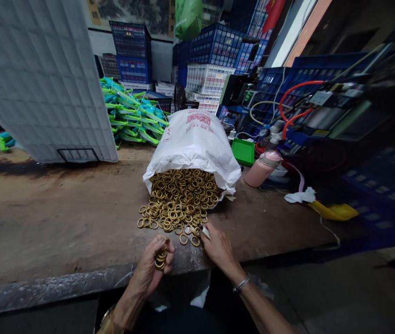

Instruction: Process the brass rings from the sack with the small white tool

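Observation:
Several gold-coloured metal rings (pixel 160 260) are gathered in my left hand (pixel 156 262), its fingers curled around them above the table's front edge. My right hand (pixel 218 246) is at the right front of a loose ring pile (pixel 173 215), its fingers bent together next to the nearest rings. A white wrap (pixel 205 231) circles one finger of it, with a small dark piece at the tip; what its fingertips grip is hidden. The pile spills from the mouth of a white woven sack (pixel 194 144) lying on its side, with red print on top.
A brown worktable (pixel 61 218) carries everything. At left stands a large pale ribbed panel (pixel 51 83), with green and blue plastic pieces (pixel 135 116) behind. At right are a green tray (pixel 242 151), a pink bottle (pixel 263 169) and a machine with red hoses (pixel 322 111). Blue crates (pixel 133 55) are stacked behind.

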`<move>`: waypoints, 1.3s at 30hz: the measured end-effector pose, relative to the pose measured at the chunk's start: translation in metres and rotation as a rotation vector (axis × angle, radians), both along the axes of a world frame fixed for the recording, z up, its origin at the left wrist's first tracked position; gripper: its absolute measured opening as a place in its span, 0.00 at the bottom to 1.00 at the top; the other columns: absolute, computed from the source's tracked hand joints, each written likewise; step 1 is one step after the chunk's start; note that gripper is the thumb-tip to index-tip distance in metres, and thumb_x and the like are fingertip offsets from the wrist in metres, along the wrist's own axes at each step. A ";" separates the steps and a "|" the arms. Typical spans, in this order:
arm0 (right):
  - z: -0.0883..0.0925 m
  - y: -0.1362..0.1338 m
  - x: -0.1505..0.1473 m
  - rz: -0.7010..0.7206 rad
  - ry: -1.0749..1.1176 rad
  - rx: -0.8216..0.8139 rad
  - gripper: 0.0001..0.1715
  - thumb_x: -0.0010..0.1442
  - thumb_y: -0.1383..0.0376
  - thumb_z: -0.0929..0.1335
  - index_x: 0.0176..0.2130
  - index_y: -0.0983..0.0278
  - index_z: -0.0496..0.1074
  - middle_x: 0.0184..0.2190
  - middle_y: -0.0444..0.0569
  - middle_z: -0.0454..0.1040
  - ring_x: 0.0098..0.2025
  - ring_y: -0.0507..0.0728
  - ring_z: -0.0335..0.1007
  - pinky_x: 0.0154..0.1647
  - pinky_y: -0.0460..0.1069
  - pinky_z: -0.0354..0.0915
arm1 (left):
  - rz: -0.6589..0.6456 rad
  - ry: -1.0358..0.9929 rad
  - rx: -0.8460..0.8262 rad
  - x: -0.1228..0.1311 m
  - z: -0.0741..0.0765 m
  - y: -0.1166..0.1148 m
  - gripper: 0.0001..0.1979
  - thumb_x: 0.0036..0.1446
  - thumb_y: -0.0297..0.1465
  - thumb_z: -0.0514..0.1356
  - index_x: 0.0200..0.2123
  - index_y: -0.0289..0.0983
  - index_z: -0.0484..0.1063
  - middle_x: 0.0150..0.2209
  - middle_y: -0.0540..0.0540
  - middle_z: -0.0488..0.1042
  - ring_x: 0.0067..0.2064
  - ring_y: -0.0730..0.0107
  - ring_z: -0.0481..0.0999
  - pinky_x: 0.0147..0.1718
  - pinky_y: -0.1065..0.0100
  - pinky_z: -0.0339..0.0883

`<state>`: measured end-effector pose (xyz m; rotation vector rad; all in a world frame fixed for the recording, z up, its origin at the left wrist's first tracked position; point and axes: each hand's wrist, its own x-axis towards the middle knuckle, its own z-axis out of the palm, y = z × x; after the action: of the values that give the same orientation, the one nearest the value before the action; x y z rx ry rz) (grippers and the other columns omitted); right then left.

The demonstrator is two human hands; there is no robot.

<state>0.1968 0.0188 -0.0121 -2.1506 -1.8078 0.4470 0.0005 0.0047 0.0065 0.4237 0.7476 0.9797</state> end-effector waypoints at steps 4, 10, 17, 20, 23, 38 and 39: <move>0.002 0.002 -0.004 0.002 -0.058 0.005 0.09 0.56 0.67 0.59 0.36 0.61 0.67 0.32 0.48 0.73 0.32 0.54 0.68 0.27 0.46 0.49 | -0.025 -0.054 -0.025 -0.002 -0.003 0.003 0.11 0.47 0.33 0.60 0.36 0.37 0.65 0.24 0.52 0.67 0.19 0.80 0.62 0.15 0.78 0.52; 0.001 0.003 -0.003 -0.005 0.053 0.067 0.07 0.55 0.67 0.59 0.33 0.62 0.65 0.27 0.46 0.71 0.29 0.52 0.65 0.26 0.45 0.49 | -0.026 -0.158 -0.156 -0.002 -0.009 0.007 0.09 0.45 0.32 0.62 0.26 0.32 0.67 0.26 0.48 0.67 0.24 0.79 0.66 0.16 0.79 0.54; 0.000 0.012 -0.019 0.048 0.397 0.146 0.07 0.52 0.64 0.60 0.24 0.62 0.61 0.19 0.40 0.60 0.23 0.49 0.55 0.25 0.44 0.50 | 0.018 0.078 0.016 0.005 -0.005 0.006 0.12 0.42 0.33 0.65 0.26 0.35 0.65 0.24 0.52 0.66 0.23 0.79 0.65 0.15 0.79 0.56; 0.003 0.016 -0.031 0.065 0.666 0.059 0.08 0.49 0.63 0.62 0.22 0.63 0.60 0.18 0.39 0.59 0.23 0.49 0.54 0.24 0.43 0.52 | 0.044 0.367 0.187 0.005 -0.008 0.005 0.13 0.46 0.36 0.61 0.35 0.36 0.67 0.19 0.55 0.64 0.17 0.80 0.60 0.13 0.79 0.53; 0.012 0.016 -0.042 0.075 0.903 -0.100 0.06 0.47 0.64 0.62 0.23 0.63 0.60 0.16 0.37 0.56 0.19 0.46 0.50 0.20 0.42 0.50 | 0.057 0.605 0.366 0.004 -0.010 0.005 0.13 0.50 0.35 0.57 0.39 0.36 0.70 0.18 0.55 0.64 0.16 0.80 0.60 0.16 0.77 0.55; 0.026 0.005 -0.061 0.084 0.994 -0.261 0.16 0.54 0.55 0.59 0.23 0.63 0.59 0.14 0.36 0.58 0.13 0.44 0.42 0.13 0.42 0.42 | 0.107 0.770 0.615 -0.002 -0.005 0.006 0.08 0.52 0.31 0.55 0.27 0.36 0.72 0.24 0.51 0.71 0.27 0.72 0.67 0.30 0.73 0.60; 0.024 0.005 -0.060 0.120 0.950 -0.215 0.17 0.54 0.54 0.59 0.22 0.63 0.60 0.14 0.36 0.58 0.14 0.44 0.45 0.15 0.42 0.45 | 0.112 0.783 0.626 -0.002 -0.004 0.006 0.07 0.52 0.31 0.55 0.27 0.36 0.71 0.24 0.51 0.70 0.27 0.73 0.67 0.30 0.73 0.60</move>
<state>0.1370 0.0241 0.0122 -1.4836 -1.3437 1.4416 -0.0014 0.0105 0.0021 1.3736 1.1616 1.1511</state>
